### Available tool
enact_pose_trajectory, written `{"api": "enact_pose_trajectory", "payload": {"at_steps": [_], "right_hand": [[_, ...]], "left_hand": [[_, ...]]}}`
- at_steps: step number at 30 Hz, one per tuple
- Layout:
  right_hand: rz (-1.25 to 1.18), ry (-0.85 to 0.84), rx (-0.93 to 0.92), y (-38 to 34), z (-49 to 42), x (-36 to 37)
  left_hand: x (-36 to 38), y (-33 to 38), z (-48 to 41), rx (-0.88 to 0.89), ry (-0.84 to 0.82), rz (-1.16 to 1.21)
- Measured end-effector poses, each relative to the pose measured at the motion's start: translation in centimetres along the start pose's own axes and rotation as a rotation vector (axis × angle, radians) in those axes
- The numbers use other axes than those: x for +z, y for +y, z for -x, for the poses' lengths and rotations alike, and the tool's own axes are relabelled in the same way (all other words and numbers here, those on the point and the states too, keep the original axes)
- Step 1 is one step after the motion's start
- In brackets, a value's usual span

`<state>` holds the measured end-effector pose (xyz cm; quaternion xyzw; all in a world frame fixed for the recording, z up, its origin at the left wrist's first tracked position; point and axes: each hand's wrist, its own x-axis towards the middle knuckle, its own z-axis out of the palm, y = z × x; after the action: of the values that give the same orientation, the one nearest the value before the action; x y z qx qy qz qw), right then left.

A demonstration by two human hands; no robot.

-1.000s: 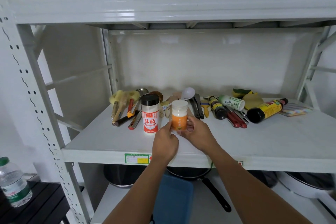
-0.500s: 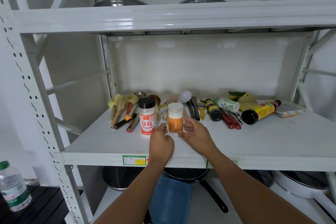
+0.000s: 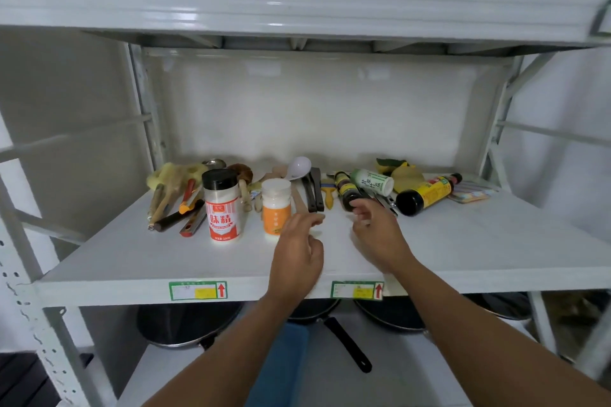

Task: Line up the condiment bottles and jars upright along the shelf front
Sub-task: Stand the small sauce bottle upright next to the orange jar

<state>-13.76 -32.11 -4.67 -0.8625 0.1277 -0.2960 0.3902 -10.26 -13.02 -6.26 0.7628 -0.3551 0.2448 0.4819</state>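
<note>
A tall white jar (image 3: 223,205) with a black cap and red label stands upright on the white shelf (image 3: 463,248). Just right of it stands a small orange jar (image 3: 276,206) with a white lid. My left hand (image 3: 297,248) hovers right of the orange jar, fingers apart, holding nothing. My right hand (image 3: 377,231) is open too, its fingertips close to a small dark bottle (image 3: 346,190) lying on its side. A green-and-white bottle (image 3: 373,181) and a large dark bottle with a yellow label (image 3: 426,194) also lie on their sides further right.
Spoons, spatulas, brushes and other utensils (image 3: 178,198) lie jumbled along the back of the shelf. Yellow cloths (image 3: 405,173) and a striped pad (image 3: 471,192) sit at the back right. Pot lids rest on the upper shelf (image 3: 297,10); pans (image 3: 330,327) sit below.
Both hands have let go of the orange jar, which now stands beside the red-label jar. The right hand has moved right toward the small dark bottle.
</note>
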Motion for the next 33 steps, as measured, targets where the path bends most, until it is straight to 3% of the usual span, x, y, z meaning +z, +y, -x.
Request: {"api": "enact_pose_trajectory", "payload": {"at_steps": [4, 16, 27, 33], "right_hand": [[0.101, -0.006, -0.011, 1.0, -1.5, 0.0], [0.611, -0.041, 0.064, 3.1, -10.6, 3.6], [0.686, -0.109, 0.248, 2.3, -15.0, 5.3], [0.742, -0.131, 0.188, 2.2, -15.1, 5.5]], "left_hand": [[2.9, 0.8, -3.6, 0.062, -0.085, 0.058], [6.7, -2.6, -5.4, -0.195, -0.147, 0.079], [7.3, -3.0, -5.3, -0.2, -0.105, 0.142], [7.4, -3.0, -5.1, -0.137, -0.065, 0.148]]}}
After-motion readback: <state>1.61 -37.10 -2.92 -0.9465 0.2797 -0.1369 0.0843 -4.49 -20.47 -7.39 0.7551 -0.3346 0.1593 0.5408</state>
